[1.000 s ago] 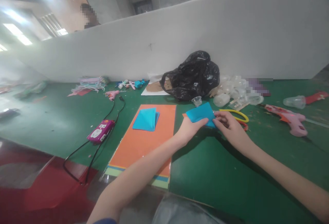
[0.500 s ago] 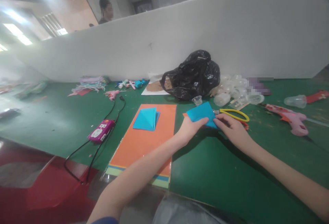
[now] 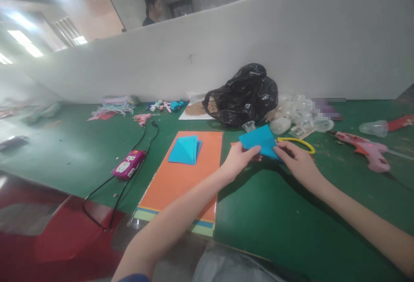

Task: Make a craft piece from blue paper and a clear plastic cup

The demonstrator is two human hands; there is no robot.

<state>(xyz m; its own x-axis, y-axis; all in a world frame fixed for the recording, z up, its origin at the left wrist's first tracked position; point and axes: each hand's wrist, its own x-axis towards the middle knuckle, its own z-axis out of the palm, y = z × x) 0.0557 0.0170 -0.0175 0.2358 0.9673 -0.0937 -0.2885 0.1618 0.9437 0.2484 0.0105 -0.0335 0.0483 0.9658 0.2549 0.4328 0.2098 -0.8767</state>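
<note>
Both my hands hold a folded blue paper piece (image 3: pixel 259 140) just above the green table (image 3: pixel 284 221). My left hand (image 3: pixel 238 160) pinches its left lower edge, fingers closed on it. On the right lower edge my right hand (image 3: pixel 295 161) grips the same piece. Left of my hands, several folded blue paper pieces (image 3: pixel 184 149) lie stacked on an orange sheet (image 3: pixel 181 180) that tops a pile of coloured sheets. Yellow-handled scissors (image 3: pixel 299 141) lie right behind my right hand.
A black plastic bag (image 3: pixel 246 94) and clear plastic cups (image 3: pixel 291 116) sit at the back by the white partition (image 3: pixel 291 45). A pink glue gun (image 3: pixel 365 149) lies at right. A pink power strip (image 3: pixel 127 164) with black cables lies left. A person stands beyond the partition.
My hands and the blue piece have barely shifted; the piece is tilted a little more upright. The person behind the partition has walked to the right.
</note>
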